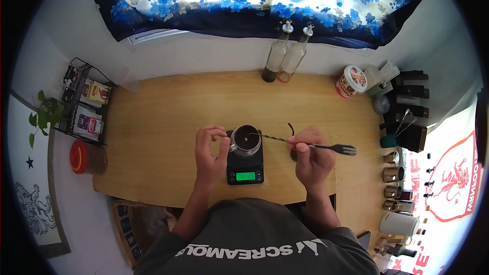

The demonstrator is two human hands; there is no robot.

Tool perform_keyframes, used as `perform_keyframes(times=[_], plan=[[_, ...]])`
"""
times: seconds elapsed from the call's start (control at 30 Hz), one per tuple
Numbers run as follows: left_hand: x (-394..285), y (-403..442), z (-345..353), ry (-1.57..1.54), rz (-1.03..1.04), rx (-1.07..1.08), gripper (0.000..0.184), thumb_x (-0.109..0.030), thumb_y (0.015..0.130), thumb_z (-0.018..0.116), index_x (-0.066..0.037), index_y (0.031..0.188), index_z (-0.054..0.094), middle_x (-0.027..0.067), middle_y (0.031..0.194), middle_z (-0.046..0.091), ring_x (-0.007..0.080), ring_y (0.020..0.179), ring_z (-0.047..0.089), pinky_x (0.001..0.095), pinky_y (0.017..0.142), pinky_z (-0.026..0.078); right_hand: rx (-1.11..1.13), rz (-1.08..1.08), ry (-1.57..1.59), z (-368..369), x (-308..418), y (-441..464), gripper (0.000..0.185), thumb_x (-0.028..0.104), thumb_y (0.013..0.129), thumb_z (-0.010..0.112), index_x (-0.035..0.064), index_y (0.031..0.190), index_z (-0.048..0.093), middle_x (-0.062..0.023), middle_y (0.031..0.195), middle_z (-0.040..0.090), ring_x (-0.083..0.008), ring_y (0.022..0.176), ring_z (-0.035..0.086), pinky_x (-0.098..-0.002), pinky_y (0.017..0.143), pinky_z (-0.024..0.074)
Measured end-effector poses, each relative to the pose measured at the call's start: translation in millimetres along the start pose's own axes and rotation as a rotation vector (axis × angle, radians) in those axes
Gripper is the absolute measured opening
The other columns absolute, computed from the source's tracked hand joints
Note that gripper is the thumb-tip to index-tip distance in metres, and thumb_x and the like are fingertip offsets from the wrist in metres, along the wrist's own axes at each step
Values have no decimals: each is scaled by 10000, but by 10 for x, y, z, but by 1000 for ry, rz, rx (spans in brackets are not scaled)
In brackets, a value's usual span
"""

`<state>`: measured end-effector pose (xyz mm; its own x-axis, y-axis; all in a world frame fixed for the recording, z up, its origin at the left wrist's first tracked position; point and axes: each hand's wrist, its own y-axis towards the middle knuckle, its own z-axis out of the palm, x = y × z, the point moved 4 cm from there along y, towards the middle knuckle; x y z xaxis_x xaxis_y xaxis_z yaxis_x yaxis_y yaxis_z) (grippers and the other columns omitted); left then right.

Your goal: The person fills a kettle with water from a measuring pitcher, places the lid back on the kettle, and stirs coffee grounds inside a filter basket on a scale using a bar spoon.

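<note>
A clear glass cup (235, 148) of dark brown liquid stands on a black digital scale (245, 165) with a lit green display. My right hand (311, 158) grips a bar spoon (275, 137) by its twisted shaft. The spoon's fork end points right, and its other end is inside the cup. My left hand (210, 153) is beside the cup's handle, thumb and fingers apart and curved; whether a fingertip touches the glass I cannot tell. Behind my right hand is a mostly hidden dark object with a thin black curved piece (291, 129).
Two glass bottles (284, 58) with pourers stand at the back wall. A white-and-red tub (351, 81) and a dark holder (411, 135) with utensils are at right, above several metal cups (393, 174). At left are a wire rack (87, 102) and a red-lidded jar (87, 157).
</note>
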<state>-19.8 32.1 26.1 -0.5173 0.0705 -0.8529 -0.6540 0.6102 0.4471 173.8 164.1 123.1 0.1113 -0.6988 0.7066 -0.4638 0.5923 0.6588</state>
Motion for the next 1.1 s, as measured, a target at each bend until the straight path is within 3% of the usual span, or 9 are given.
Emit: perform_keyframes(times=[0.23, 0.4, 0.7, 0.77, 0.9, 1.1], plan=[[244, -165, 130, 16, -105, 137, 140, -143, 938, 661, -21, 902, 604, 117, 1143, 610, 283, 1088, 538, 379, 930, 437, 56, -28, 0, 151, -173, -5, 97, 63, 867, 772, 23, 930, 710, -81, 821, 690, -198, 698, 613, -301, 615, 471], [275, -155, 159, -175, -253, 242, 202, -168, 951, 646, 11, 859, 639, 97, 1245, 594, 260, 1167, 481, 368, 1028, 375, 109, -86, -58, 259, -171, -6, 126, 55, 853, 783, 16, 953, 716, -80, 842, 695, -198, 715, 627, -300, 617, 483], [256, -165, 218, -254, -309, 249, 233, -160, 982, 603, 14, 828, 622, 96, 1268, 580, 254, 1168, 461, 358, 1047, 353, 146, 37, 59, 282, -335, -170, 67, 47, 926, 707, 15, 933, 649, -94, 850, 693, -216, 747, 649, -308, 650, 515], [266, -182, 220, -260, -313, 248, 236, -156, 979, 600, 5, 807, 592, 103, 1268, 578, 258, 1171, 461, 363, 1054, 348, 132, 24, 108, 251, -357, -196, 159, 145, 1009, 630, 6, 937, 606, -94, 804, 670, -197, 711, 626, -308, 637, 499], [267, -197, 236, -332, -271, 215, 231, -135, 964, 591, -25, 776, 514, 122, 1285, 569, 265, 1184, 457, 378, 1067, 340, 60, -10, 108, 166, -347, -184, 168, 143, 1008, 633, -2, 924, 615, -101, 812, 674, -199, 717, 628, -310, 641, 503], [262, -208, 233, -303, -300, 232, 192, -118, 951, 587, -28, 796, 518, 128, 1320, 556, 268, 1216, 443, 386, 1078, 331, 73, 6, 50, 220, -380, -179, 173, 150, 1005, 640, 2, 917, 628, -101, 799, 678, -203, 712, 634, -311, 650, 509]])
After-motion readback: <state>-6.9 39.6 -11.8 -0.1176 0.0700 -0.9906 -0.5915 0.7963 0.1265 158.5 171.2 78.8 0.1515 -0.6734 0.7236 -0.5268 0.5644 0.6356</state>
